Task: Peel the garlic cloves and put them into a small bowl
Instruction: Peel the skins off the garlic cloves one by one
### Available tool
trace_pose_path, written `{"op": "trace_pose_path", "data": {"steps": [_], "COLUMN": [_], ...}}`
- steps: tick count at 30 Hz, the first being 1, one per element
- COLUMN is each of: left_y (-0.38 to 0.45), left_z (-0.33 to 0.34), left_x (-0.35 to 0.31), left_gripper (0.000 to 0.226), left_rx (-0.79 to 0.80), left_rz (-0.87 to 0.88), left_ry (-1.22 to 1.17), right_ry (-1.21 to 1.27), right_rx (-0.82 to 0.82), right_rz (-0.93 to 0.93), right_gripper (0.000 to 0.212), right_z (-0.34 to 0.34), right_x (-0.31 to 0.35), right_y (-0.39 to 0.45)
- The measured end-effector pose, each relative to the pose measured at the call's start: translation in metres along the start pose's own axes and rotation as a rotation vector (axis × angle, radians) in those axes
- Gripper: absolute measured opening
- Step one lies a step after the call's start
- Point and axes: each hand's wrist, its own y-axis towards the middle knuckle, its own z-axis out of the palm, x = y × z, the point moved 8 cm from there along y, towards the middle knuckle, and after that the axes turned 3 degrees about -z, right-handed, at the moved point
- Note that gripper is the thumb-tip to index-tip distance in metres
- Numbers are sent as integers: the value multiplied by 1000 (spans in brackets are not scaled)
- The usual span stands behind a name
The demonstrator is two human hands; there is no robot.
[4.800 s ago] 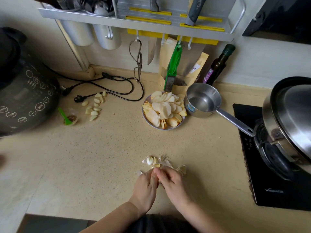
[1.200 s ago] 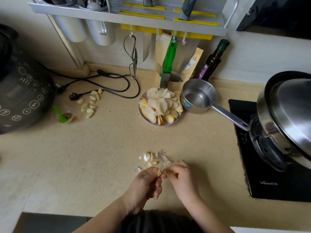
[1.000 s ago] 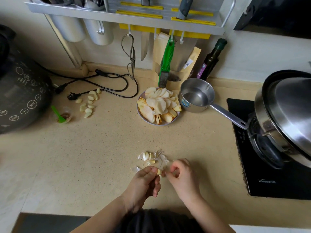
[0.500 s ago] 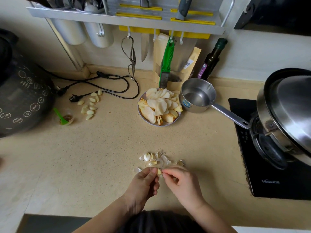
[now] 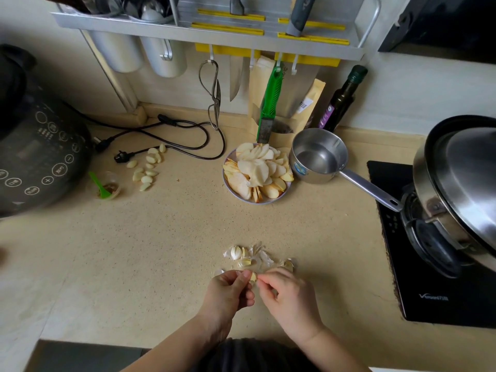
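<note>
Two hands are working one clove (image 5: 253,276) low over the counter (image 5: 161,251), near its front edge. Left hand (image 5: 228,294) is pinching the clove between thumb and fingertips; right hand (image 5: 288,294) is pinching at its right end, other fingers curled. Clove is showing pale yellow, partly hidden by fingers; how much skin is on it I cannot tell. Just beyond the hands, papery skins (image 5: 261,257) and unpeeled cloves (image 5: 236,252) are lying scattered. Peeled cloves (image 5: 147,167), cream and smooth, are lying in a loose group far left, near a black plug (image 5: 122,157). Plate (image 5: 228,187) of sliced fruit is sitting beside a saucepan (image 5: 318,157).
</note>
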Motion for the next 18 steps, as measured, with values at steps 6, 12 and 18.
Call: {"op": "trace_pose_path", "data": {"steps": [6,12,18], "left_y": [-1,0,1], "left_z": [2,3,1], "left_x": [-1,-1,-4], "left_gripper": [22,21,25], "left_rx": [-12,-19,-39], "left_rz": [0,13,83], "left_ry": [-58,-107,-55], "right_ry": [-20,-12,-18], "right_rx": [-10,-5,23], "right_rz": [-27,-15,23], "right_gripper": [16,14,23], "right_z": [1,1,5], "right_x": [3,4,5], "right_y": [1,1,6]}}
